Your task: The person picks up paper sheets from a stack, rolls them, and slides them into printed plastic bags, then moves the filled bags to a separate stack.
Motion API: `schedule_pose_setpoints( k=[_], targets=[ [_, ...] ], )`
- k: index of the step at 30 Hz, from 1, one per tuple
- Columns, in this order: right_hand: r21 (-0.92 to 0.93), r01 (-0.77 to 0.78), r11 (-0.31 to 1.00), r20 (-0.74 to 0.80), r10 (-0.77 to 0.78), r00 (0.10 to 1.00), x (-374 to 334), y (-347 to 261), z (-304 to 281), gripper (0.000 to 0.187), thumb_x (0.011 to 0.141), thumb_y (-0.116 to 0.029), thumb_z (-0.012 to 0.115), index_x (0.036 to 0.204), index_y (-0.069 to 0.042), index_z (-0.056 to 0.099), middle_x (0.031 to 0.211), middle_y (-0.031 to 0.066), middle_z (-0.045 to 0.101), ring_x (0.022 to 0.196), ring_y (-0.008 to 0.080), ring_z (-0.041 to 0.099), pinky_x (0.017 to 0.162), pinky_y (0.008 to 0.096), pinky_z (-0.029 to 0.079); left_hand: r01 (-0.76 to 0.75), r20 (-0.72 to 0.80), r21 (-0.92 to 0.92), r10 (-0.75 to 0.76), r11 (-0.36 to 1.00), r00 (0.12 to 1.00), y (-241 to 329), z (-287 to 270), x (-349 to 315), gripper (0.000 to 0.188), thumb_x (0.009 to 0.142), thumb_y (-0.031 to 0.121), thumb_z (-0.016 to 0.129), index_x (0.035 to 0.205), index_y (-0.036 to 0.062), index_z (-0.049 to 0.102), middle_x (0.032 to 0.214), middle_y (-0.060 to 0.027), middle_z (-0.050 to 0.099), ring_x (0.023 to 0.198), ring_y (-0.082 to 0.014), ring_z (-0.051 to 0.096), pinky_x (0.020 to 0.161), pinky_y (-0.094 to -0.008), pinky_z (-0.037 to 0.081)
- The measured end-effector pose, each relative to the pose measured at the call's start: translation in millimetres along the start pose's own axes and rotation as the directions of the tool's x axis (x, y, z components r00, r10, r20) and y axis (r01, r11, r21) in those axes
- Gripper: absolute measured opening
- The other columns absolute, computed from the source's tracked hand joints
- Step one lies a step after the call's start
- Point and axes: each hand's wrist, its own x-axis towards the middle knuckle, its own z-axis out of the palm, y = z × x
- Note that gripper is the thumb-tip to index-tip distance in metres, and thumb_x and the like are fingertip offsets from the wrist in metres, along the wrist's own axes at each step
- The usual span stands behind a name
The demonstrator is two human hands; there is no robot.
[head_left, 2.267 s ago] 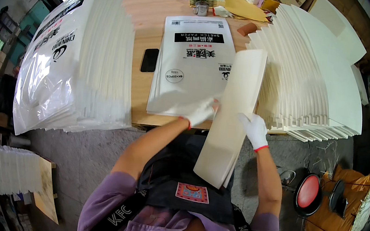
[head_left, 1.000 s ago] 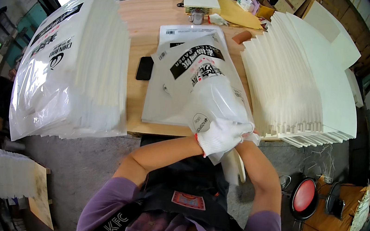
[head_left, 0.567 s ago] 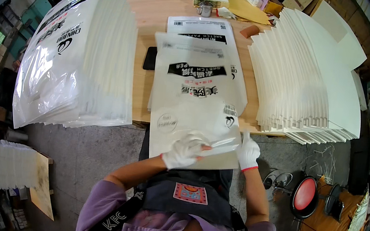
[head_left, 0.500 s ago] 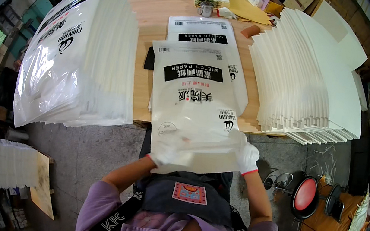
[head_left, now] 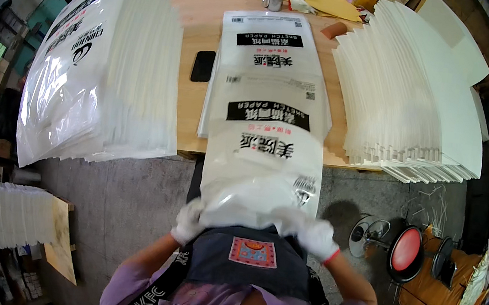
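A clear plastic bag (head_left: pixel 262 182) with black and red print, white paper showing inside it, lies from the table's near edge toward my body. At its near left corner is my left hand (head_left: pixel 189 221), in a white glove, with the fingers closed on the bag's edge. My right hand (head_left: pixel 315 238), gloved too, grips the near right corner. Between them the plastic edge is loose and crumpled. Beneath the far part of this bag, a stack of similar printed bags (head_left: pixel 264 24) rests on the table.
Bagged paper forms a tall leaning pile (head_left: pixel 58 91) on the left. Fanned white sheets (head_left: pixel 381 96) lie on the right. The wooden table (head_left: pixel 198 11) also holds a black phone (head_left: pixel 203 66), a metal cup (head_left: pixel 272 1) and a brown roll (head_left: pixel 333 30). A red-topped stool (head_left: pixel 406 254) stands at right.
Both hands have drawn toward my body, bringing the bag nearer. Paper that stuck out at the near end is now covered by plastic. The phone has come fully into sight.
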Motion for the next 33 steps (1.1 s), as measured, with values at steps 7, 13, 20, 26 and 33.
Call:
schedule_pose_setpoints(
  k=[7, 13, 20, 26, 33],
  targets=[
    [0.626, -0.554, 0.549, 0.516, 0.241, 0.822, 11.3, 23.0, -50.0, 0.034, 0.087, -0.014, 0.051, 0.120, -0.014, 0.061, 0.062, 0.0101, 0.063, 0.054, 0.0214, 0.064, 0.051, 0.0358, 0.051, 0.342, 0.431, 0.156, -0.376, 0.927, 0.821, -29.5, -21.3, 15.4, 0.016, 0.068, 0.007, 0.064, 0.076, 0.0090, 0.050, 0.072, -0.0094, 0.054, 0.067, -0.0294, 0.059, 0.060, -0.0377, 0.047],
    [0.715, -0.603, 0.354, 0.149, 0.766, 0.626, 22.9, 61.3, 72.6, 0.031, 0.093, -0.014, 0.050, 0.121, -0.004, 0.059, 0.088, 0.0096, 0.067, 0.077, 0.0192, 0.066, 0.069, 0.0315, 0.054, 0.475, -0.080, -0.019, -0.475, 0.880, 0.876, -70.2, 23.8, 24.6, 0.025, 0.086, 0.028, 0.064, 0.096, 0.0064, 0.058, 0.105, -0.0175, 0.057, 0.102, -0.0353, 0.054, 0.087, -0.0435, 0.044],
    [0.719, -0.350, -0.600, 0.626, 0.340, 0.702, 50.0, 49.6, 100.7, 0.030, 0.095, -0.009, 0.046, 0.122, 0.003, 0.054, 0.110, 0.0118, 0.064, 0.097, 0.0216, 0.063, 0.084, 0.0344, 0.052, 0.468, 0.419, -0.267, -0.336, 0.843, 0.844, -33.3, -19.5, 121.0, 0.034, 0.092, 0.026, 0.055, 0.115, 0.0010, 0.060, 0.103, -0.0162, 0.066, 0.097, -0.0287, 0.062, 0.088, -0.0372, 0.047],
    [0.492, -0.237, -0.838, 0.469, 0.026, 0.883, 119.4, -9.5, 77.0, 0.042, 0.099, -0.016, 0.047, 0.138, -0.002, 0.042, 0.133, 0.0094, 0.053, 0.117, 0.0201, 0.055, 0.100, 0.0334, 0.044, 0.210, 0.191, -0.610, -0.115, 0.764, 0.975, 100.1, -89.5, 243.2, 0.033, 0.091, 0.021, 0.064, 0.108, -0.0067, 0.057, 0.085, -0.0038, 0.059, 0.074, -0.0119, 0.055, 0.066, -0.0268, 0.047],
    [0.822, -0.134, -0.553, 0.098, -0.094, 0.991, 305.9, -14.8, -91.9, 0.043, 0.097, -0.026, 0.052, 0.131, 0.000, 0.048, 0.126, 0.0081, 0.057, 0.113, 0.0149, 0.053, 0.096, 0.0304, 0.043, -0.249, -0.764, 0.021, 0.176, 0.968, 0.621, 77.0, -259.3, 210.2, 0.043, 0.094, 0.025, 0.051, 0.132, 0.0049, 0.046, 0.123, -0.0162, 0.055, 0.105, -0.0253, 0.060, 0.081, -0.0361, 0.050]
  ],
)
